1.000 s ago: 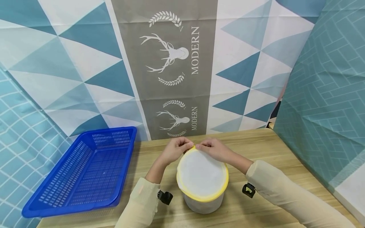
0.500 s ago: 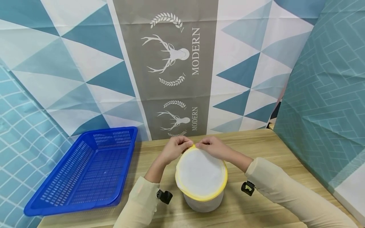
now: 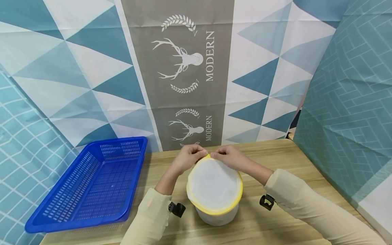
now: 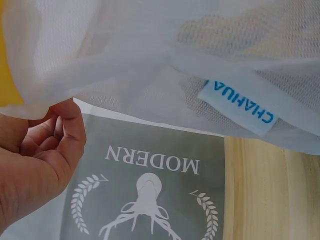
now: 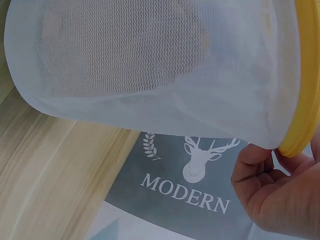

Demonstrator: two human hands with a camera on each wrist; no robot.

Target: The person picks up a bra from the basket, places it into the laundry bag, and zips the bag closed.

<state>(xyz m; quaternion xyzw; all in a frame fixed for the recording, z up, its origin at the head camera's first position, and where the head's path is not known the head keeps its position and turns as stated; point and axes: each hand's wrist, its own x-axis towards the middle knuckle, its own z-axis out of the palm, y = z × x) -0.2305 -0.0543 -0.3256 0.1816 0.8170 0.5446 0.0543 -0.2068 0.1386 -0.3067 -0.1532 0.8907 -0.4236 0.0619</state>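
Note:
A round white mesh laundry bag [image 3: 215, 185] with a yellow zip [image 3: 239, 197] around its top stands in front of me, its lid closed over. At the far side of its rim my left hand [image 3: 187, 159] pinches the edge between thumb and fingers. Close beside it, my right hand [image 3: 232, 158] pinches the yellow zip edge too. In the left wrist view a white label [image 4: 240, 107] with blue lettering lies inside the mesh. The right wrist view shows the right hand [image 5: 280, 192] gripping the end of the yellow band [image 5: 306, 80]. The zip pull is hidden by the fingers.
A blue slotted plastic basket [image 3: 134, 190] stands left of the bag on the wooden table [image 3: 275, 224]. Behind the table hangs a patterned cloth [image 3: 196, 78], and a teal cloth [image 3: 352, 112] borders the right side.
The bag's top has shifted slightly left and away from me. Both hands keep their pinch at the far rim with almost no movement.

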